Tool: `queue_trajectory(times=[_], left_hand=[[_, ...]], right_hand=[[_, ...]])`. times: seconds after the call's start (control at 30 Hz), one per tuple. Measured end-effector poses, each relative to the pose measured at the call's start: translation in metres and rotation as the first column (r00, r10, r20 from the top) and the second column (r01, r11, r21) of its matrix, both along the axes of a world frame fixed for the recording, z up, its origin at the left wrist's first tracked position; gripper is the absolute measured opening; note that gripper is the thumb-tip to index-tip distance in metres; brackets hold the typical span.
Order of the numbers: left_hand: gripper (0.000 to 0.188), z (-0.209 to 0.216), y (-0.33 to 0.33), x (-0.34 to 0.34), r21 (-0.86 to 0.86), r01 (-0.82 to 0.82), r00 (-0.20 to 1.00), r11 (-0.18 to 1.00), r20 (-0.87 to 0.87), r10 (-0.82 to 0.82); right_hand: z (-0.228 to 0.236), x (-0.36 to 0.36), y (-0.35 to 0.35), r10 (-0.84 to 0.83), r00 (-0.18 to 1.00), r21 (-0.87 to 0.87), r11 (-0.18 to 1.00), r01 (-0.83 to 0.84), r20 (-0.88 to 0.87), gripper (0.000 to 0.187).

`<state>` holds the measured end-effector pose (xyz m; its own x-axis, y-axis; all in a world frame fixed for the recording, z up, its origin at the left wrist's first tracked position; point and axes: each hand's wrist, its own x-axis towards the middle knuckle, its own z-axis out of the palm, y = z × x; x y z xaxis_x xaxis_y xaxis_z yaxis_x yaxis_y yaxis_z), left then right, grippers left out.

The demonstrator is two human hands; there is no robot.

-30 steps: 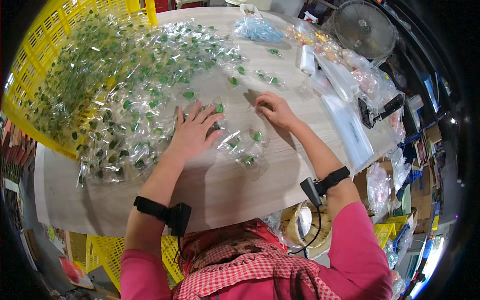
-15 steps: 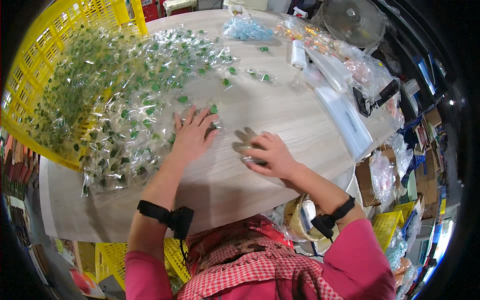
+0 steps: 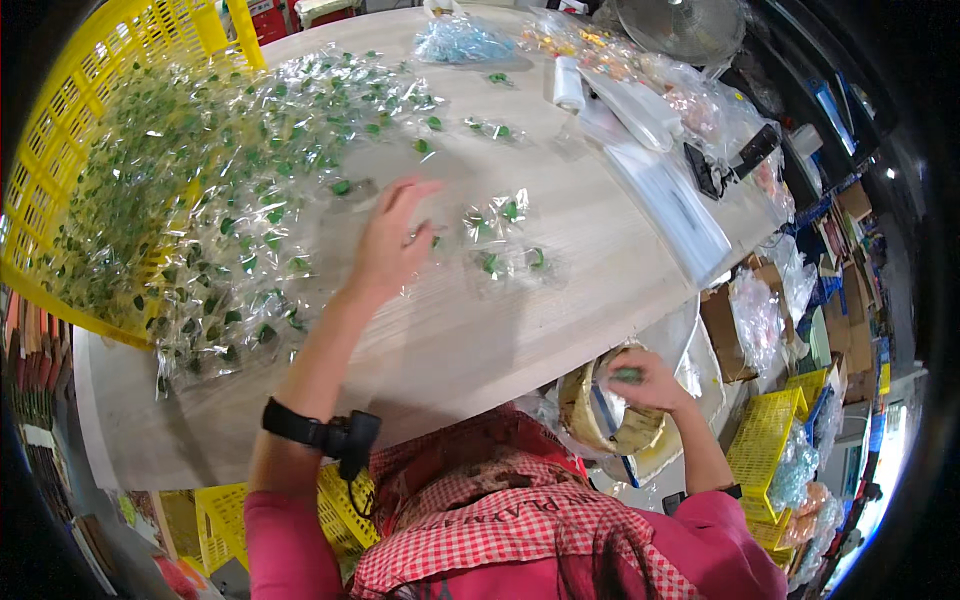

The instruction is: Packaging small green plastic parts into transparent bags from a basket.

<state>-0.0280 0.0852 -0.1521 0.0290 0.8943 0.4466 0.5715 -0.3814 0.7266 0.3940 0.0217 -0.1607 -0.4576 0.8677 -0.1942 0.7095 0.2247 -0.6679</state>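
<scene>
My left hand (image 3: 388,250) is above the table with its fingers stretched and thumb apart. A bit of green and clear film shows beside the thumb; whether they touch is unclear. To its right lies a small group of clear packets (image 3: 490,262), each with a green leaf. My right hand (image 3: 652,384) is over a round cream-coloured container (image 3: 577,408) beyond the table's front edge. Its fingers are closed on a small dark-green item (image 3: 627,375), mostly hidden. A large heap of leaf packets (image 3: 250,170) spreads across the left of the table.
A yellow plastic basket (image 3: 62,125) is tipped at the left, with packets spilling from it. Toward the back are a bag of blue pieces (image 3: 462,42) and a fan (image 3: 685,30). Clear plastic sleeves (image 3: 668,215) and a black phone holder (image 3: 705,172) lie on the right.
My right hand has moved from the tabletop down and right to the round container. Several leaf packets now lie in the middle of the table. My left hand has lifted off the surface.
</scene>
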Motion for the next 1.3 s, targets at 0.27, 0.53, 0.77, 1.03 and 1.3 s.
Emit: queue_trajectory(times=[0.27, 0.53, 0.77, 1.03, 1.3], left_hand=[[0.044, -0.008, -0.033, -0.022, -0.251, -0.039, 0.959, 0.967, -0.28, -0.034], [0.036, -0.024, -0.031, 0.001, -0.243, 0.024, 0.975, 0.97, -0.209, -0.077], [0.037, -0.022, -0.03, 0.018, -0.203, 0.082, 0.974, 0.976, -0.19, -0.121], [0.04, -0.028, -0.026, 0.019, -0.047, 0.137, 0.955, 0.989, -0.26, -0.145], [0.044, -0.016, -0.04, 0.021, -0.214, 0.046, 0.981, 0.976, -0.173, -0.084]], right_hand=[[0.02, -0.049, 0.058, 0.223, 0.943, 0.517, 0.853, -0.067, -0.246, 0.025], [0.004, -0.162, 0.155, 0.468, 0.865, 0.444, 0.824, -0.352, -0.181, 0.068], [-0.007, -0.185, 0.141, 0.416, 0.905, 0.564, 0.727, -0.39, 0.09, 0.081], [-0.015, -0.188, 0.137, 0.473, 0.869, 0.732, 0.54, -0.416, 0.145, 0.049], [-0.008, -0.168, 0.137, 0.461, 0.856, 0.53, 0.799, -0.286, -0.233, 0.047]])
